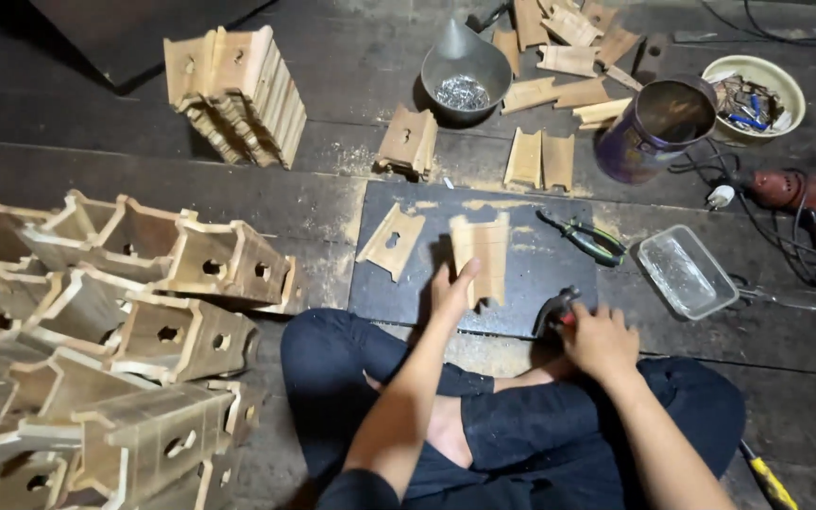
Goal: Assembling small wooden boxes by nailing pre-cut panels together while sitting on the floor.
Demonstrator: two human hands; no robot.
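The left hand (448,293) lies with fingers stretched out, its grip open, pressing on the near edge of a wood panel (481,257) that rests upright-shaped on a dark board (521,283). The thumb points up along the panel's side. The right hand (600,338) has its grip closed round the handle of a hammer (556,310), whose dark head sits low at the board's near edge.

A second panel (391,241), with a hole in it, lies tilted on the board just left of the first. Green-handled pliers (589,240) lie on the board's right side. Beside the board on the right sits a clear plastic tray (685,271) on the floor (144,179).

Farther back stand a metal scoop (465,71) holding nails, a purple tin (652,127), a pale bowl (757,93) of small parts and a red drill (800,203) with its cord. Loose wood pieces (559,66) lie scattered behind the scoop, and two more pairs stand near the board's far edge.

At the far left is a stack of panels (238,94), and nearer, a heap of finished wooden boxes (115,321) with round holes. The person sits cross-legged in dark clothes just behind the board.
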